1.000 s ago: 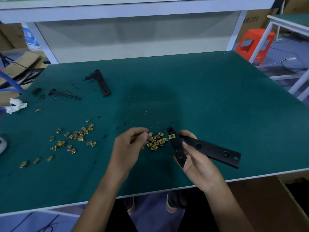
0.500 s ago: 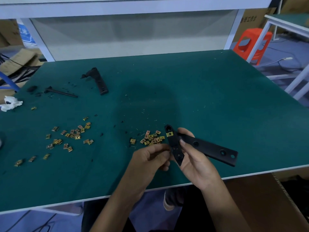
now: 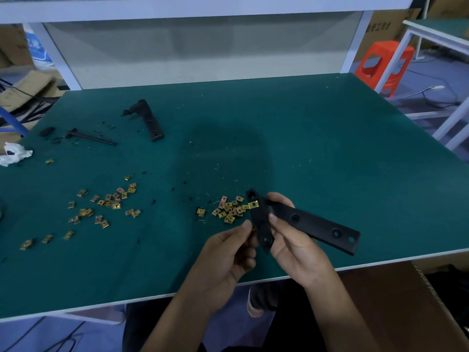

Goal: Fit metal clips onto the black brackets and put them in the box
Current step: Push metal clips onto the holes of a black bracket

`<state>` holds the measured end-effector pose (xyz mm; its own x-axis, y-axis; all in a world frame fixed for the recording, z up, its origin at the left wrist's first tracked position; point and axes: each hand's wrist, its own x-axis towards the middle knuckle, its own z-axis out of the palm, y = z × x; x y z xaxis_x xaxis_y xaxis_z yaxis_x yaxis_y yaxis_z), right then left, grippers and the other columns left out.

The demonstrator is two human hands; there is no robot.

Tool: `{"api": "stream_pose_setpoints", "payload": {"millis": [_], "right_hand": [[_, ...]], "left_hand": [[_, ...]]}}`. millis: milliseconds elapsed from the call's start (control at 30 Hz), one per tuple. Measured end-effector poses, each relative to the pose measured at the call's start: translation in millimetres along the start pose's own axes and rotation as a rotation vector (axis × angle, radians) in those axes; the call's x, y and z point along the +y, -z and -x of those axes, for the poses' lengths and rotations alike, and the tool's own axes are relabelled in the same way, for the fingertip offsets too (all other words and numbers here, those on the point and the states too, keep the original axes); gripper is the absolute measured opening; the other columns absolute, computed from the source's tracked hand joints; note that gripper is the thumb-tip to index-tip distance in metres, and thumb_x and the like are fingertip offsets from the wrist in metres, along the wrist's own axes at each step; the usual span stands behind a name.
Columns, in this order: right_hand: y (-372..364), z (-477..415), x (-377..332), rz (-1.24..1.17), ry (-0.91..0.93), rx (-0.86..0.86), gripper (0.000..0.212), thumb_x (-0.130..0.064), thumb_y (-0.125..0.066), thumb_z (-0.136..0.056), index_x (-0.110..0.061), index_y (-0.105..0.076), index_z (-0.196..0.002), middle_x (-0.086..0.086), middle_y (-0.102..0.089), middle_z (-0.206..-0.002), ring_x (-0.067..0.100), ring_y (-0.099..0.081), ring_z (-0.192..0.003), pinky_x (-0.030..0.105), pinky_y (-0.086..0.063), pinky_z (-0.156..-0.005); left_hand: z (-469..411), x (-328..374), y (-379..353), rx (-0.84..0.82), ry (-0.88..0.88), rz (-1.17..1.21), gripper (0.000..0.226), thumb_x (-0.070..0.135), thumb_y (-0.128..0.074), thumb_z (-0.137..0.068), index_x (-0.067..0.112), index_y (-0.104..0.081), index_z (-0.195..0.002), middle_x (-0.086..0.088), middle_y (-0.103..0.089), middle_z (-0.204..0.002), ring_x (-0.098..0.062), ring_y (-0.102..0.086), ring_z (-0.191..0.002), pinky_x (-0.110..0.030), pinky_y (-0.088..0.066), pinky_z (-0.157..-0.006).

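Observation:
My right hand [image 3: 295,243] grips a black L-shaped bracket [image 3: 314,224] above the near table edge; its long arm with holes points right. One gold metal clip [image 3: 253,204] sits fitted on the bracket's short arm near the top. My left hand [image 3: 228,255] pinches a small clip [image 3: 253,228], mostly hidden by the fingertips, against the left edge of the short arm. A small pile of gold clips [image 3: 229,210] lies on the green table [image 3: 330,153] just beyond my hands. More clips [image 3: 111,200] are scattered to the left.
Another black bracket [image 3: 149,120] and a thin black rod [image 3: 91,138] lie at the far left, with black crumbs around them. A crumpled white tissue [image 3: 14,153] sits at the left edge. A cardboard box [image 3: 396,306] stands below the table's near right edge. An orange stool [image 3: 383,64] is beyond.
My left hand left the clip pile, came toward me with a clip and now holds it at the bracket's short arm. The right hand kept the bracket nearly still.

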<state>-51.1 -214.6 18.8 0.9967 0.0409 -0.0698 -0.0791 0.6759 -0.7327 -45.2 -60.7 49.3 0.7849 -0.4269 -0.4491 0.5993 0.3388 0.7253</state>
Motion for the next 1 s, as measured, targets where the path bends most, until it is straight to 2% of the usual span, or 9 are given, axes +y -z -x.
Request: {"api": "stream_pose_setpoints", "payload": {"millis": [133,400,567,667,833,900,1000], "right_hand": [[-2.4,-0.1,-0.8,0.007,0.011,0.01,0.037,-0.017,-0.073,-0.081,-0.026,-0.069,-0.117,0.01,-0.069,-0.115,0.021,-0.068,-0.098,0.031,-0.057,-0.08],[-2.9,-0.9,1.3,0.031,0.05,-0.015,0.036,-0.013,-0.076,-0.084,-0.021,-0.067,-0.119,0.011,-0.07,-0.114,0.02,-0.068,-0.103,0.028,-0.058,-0.083],[-3.3,-2.1,3.1,0.061,0.062,-0.029,0.046,-0.023,-0.086,-0.08,-0.019,-0.066,-0.121,0.012,-0.071,-0.115,0.02,-0.068,-0.108,0.026,-0.055,-0.088],[-3.9,-2.8,3.6,0.068,0.06,-0.024,0.047,-0.023,-0.087,-0.079,-0.018,-0.066,-0.12,0.012,-0.07,-0.115,0.02,-0.068,-0.108,0.025,-0.055,-0.088],[-1.4,-1.8,3.4,-0.005,0.053,-0.007,0.035,-0.01,-0.076,-0.084,-0.02,-0.068,-0.117,0.01,-0.071,-0.115,0.018,-0.069,-0.104,0.026,-0.056,-0.087],[-0.1,-2.0,3.8,-0.012,0.056,-0.001,0.033,-0.007,-0.07,-0.086,-0.02,-0.068,-0.117,0.01,-0.071,-0.115,0.018,-0.07,-0.103,0.026,-0.057,-0.087],[-0.9,-2.7,3.8,-0.013,0.049,0.002,0.035,-0.01,-0.072,-0.083,-0.021,-0.069,-0.116,0.01,-0.071,-0.115,0.019,-0.069,-0.102,0.028,-0.057,-0.087]], "left_hand": [[0.3,-2.2,0.1,0.006,-0.025,-0.012,0.02,0.034,-0.072,-0.08,0.018,-0.077,-0.069,-0.002,-0.063,-0.07,-0.008,-0.053,-0.057,-0.02,-0.049,-0.052],[3.4,-1.9,-3.1,0.059,-0.15,-0.208,0.026,0.043,-0.072,-0.076,0.024,-0.068,-0.059,0.002,-0.054,-0.061,-0.007,-0.045,-0.055,-0.019,-0.042,-0.053],[2.4,1.8,-1.6,0.025,-0.152,-0.306,0.035,0.045,-0.07,-0.081,0.026,-0.061,-0.054,0.003,-0.049,-0.057,-0.009,-0.039,-0.051,-0.019,-0.038,-0.05],[0.2,-0.6,1.5,0.044,-0.161,-0.298,0.03,0.045,-0.07,-0.082,0.026,-0.064,-0.059,0.002,-0.048,-0.058,-0.01,-0.039,-0.053,-0.02,-0.038,-0.051],[1.2,-4.9,4.7,0.001,-0.148,-0.203,0.021,0.036,-0.069,-0.083,0.023,-0.073,-0.068,0.001,-0.053,-0.062,-0.009,-0.044,-0.055,-0.02,-0.041,-0.052],[1.9,-4.1,4.2,0.016,-0.165,-0.236,0.023,0.034,-0.067,-0.086,0.024,-0.073,-0.067,0.001,-0.055,-0.061,-0.008,-0.045,-0.055,-0.02,-0.042,-0.052],[0.8,-3.9,4.0,0.057,-0.206,-0.323,0.032,0.029,-0.063,-0.095,0.025,-0.071,-0.064,0.002,-0.056,-0.061,-0.007,-0.047,-0.055,-0.019,-0.043,-0.052]]}}
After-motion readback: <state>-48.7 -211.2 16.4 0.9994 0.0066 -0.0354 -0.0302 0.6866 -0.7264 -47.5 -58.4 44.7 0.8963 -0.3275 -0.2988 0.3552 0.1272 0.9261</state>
